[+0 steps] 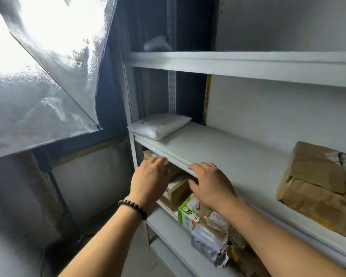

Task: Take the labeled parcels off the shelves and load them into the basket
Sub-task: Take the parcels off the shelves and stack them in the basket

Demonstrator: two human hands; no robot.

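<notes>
Both my hands reach toward the left end of a white metal shelf unit (218, 148). My left hand (150, 176), with a dark bead bracelet on the wrist, has straight fingers reaching under the middle shelf's front edge. My right hand (210, 184) is spread open with its fingers over that edge. Between and below the hands sits a brown cardboard box (176, 189) on the lower shelf. A white padded parcel (160, 125) lies at the left end of the middle shelf. A crumpled brown paper parcel (320, 186) lies at the right. No basket is in view.
On the lower shelf lie a green-and-white carton (187, 210), a grey plastic mailer (208, 242) and brown wrapped parcels (246, 254). A pale bag (156, 44) rests on the top shelf. A sheet of clear plastic (38, 96) hangs over the window at left.
</notes>
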